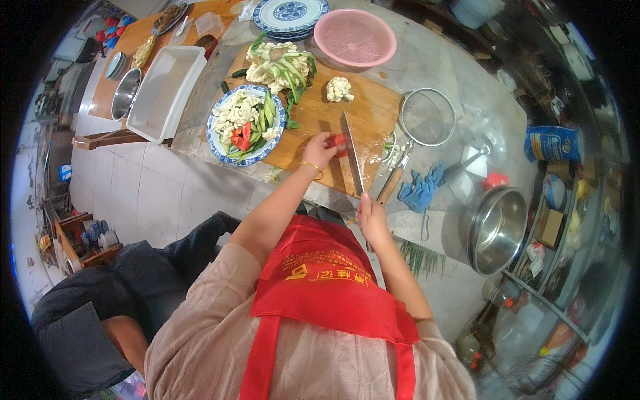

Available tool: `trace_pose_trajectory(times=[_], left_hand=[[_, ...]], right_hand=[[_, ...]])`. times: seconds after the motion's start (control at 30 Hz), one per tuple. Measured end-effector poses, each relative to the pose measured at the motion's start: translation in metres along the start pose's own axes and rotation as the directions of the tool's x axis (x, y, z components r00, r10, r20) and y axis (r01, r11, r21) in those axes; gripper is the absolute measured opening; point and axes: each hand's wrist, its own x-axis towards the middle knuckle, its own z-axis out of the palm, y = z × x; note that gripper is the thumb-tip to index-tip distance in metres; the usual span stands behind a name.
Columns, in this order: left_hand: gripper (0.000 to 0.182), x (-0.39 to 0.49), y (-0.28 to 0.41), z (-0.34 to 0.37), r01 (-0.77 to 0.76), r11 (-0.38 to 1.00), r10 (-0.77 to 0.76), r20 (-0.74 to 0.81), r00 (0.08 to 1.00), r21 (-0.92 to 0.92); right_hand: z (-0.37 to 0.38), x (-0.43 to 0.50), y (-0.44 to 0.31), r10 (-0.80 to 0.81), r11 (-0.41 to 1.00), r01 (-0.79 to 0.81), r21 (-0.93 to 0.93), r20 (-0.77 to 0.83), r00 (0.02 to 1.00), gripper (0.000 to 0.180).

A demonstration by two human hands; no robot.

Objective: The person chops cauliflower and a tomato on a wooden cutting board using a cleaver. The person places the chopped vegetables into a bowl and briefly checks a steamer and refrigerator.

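My left hand [321,149] grips a piece of red vegetable [338,143], perhaps pepper, on the wooden cutting board [320,120]. Right beside that piece, the knife blade [353,150] stands over the board; my right hand [372,217] is closed around its handle. A blue-and-white plate [212,131] at the board's left holds cauliflower florets [235,111], green strips [269,111] and red pieces [241,136]. Towards the back of the board lie a large cauliflower with green leaves [280,67] and one loose floret [339,89]. White and green scraps lie near the board's right edge.
Behind the board are a pink plastic basket [355,40] and stacked plates [291,15]. To the right lie a wire strainer [428,117], a blue glove [422,189] and steel bowls [500,232]. A white plastic bin [167,92] stands left. Another person [120,290] is at the lower left.
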Motion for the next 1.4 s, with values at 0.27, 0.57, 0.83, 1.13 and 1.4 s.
trace_pose_trajectory(times=[0.27,0.57,0.83,1.13,1.4], left_hand=[[0.049,-0.002,0.021,-0.001,0.018,0.999,-0.019,0.006,1.0,0.026],[0.062,-0.033,0.021,-0.015,-0.227,0.964,0.221,0.062,0.973,0.141],[0.063,-0.06,0.012,-0.022,-0.142,0.986,0.141,0.023,0.99,0.089],[0.062,-0.057,0.012,-0.012,-0.026,0.998,0.025,0.031,0.999,0.054],[0.061,-0.056,0.013,-0.014,-0.037,0.999,0.037,-0.003,0.999,-0.014]], right_hand=[[0.008,0.036,0.01,0.036,0.999,-0.037,0.011,0.066,0.997,0.06],[0.024,0.082,0.03,0.073,0.997,-0.074,0.036,0.028,0.997,0.065],[0.006,0.031,0.01,0.087,0.972,-0.088,0.218,0.014,0.996,0.057],[-0.006,0.03,0.022,-0.139,0.989,0.126,-0.075,-0.198,0.97,0.05],[-0.01,-0.011,0.014,-0.072,0.992,0.071,0.107,0.003,0.997,0.055]])
